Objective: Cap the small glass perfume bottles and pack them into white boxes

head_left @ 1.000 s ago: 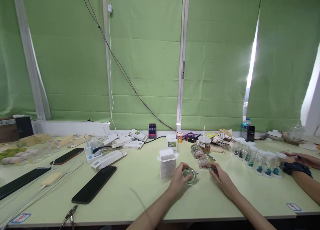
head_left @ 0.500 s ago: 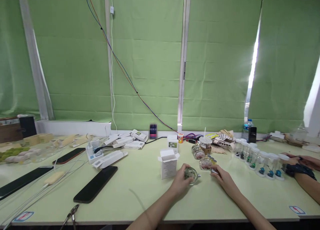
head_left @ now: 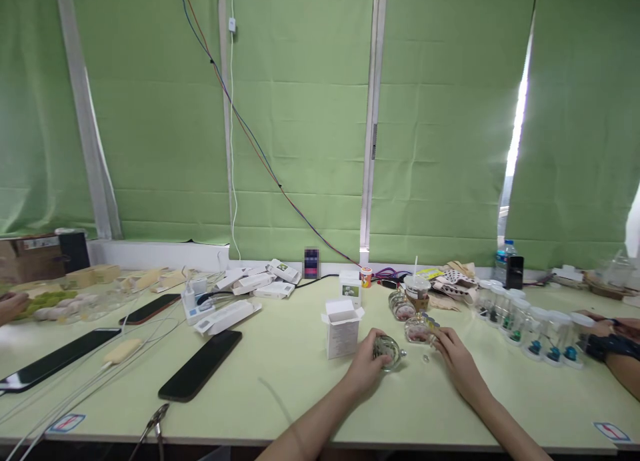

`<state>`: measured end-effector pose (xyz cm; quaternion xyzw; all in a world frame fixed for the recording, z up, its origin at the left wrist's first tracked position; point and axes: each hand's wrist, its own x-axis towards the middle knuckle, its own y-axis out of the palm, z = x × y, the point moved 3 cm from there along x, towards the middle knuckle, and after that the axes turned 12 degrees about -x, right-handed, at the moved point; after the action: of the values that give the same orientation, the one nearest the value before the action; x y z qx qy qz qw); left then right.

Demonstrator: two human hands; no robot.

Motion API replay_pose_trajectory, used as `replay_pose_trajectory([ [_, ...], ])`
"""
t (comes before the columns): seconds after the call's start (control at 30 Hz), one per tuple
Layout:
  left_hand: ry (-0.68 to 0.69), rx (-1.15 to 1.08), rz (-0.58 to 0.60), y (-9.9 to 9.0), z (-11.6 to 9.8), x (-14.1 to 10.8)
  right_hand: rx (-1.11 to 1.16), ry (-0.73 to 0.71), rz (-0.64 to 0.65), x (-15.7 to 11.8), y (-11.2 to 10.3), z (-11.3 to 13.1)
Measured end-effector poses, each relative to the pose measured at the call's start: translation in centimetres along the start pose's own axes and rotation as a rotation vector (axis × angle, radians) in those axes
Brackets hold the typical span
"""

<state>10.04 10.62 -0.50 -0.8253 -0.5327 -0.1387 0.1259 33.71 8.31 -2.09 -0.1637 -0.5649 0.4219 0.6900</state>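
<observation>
My left hand (head_left: 367, 367) is wrapped around a small round glass bottle (head_left: 387, 351) lying on the pale green table (head_left: 280, 381), just right of an open white carton (head_left: 342, 327). My right hand (head_left: 457, 361) rests on the table a little to the right, its fingertips close to a second glass bottle (head_left: 417, 329) with pinkish contents. A tiny cap-like piece (head_left: 425, 359) lies between my hands. Whether the right hand pinches anything is hidden.
Several black phones (head_left: 200, 373) and white boxes (head_left: 227, 316) lie to the left, with cables. A row of clear jars with blue and green pieces (head_left: 530, 324) stands at right. Other people's hands show at the far right (head_left: 610, 331) and far left (head_left: 10, 306).
The view has shifted slightly, so everything sits a little further right. My right hand has drawn back a bit from the bottle, and a tiny piece now lies between my hands.
</observation>
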Motion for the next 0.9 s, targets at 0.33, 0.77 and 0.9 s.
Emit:
replay_pose_trajectory([
  [0.33, -0.008, -0.021, 0.003, -0.2, 1.0, 0.2, -0.124, 0.075, 0.088, -0.4, 1.2, -1.9],
  [0.77, -0.031, -0.061, -0.036, 0.0, 0.7, -0.1, -0.422, -0.338, -0.094, -1.2, 1.3, 0.8],
  [0.9, -0.02, -0.075, -0.031, 0.0, 0.8, 0.0, -0.438, -0.303, -0.006, -1.2, 1.9, 1.2],
])
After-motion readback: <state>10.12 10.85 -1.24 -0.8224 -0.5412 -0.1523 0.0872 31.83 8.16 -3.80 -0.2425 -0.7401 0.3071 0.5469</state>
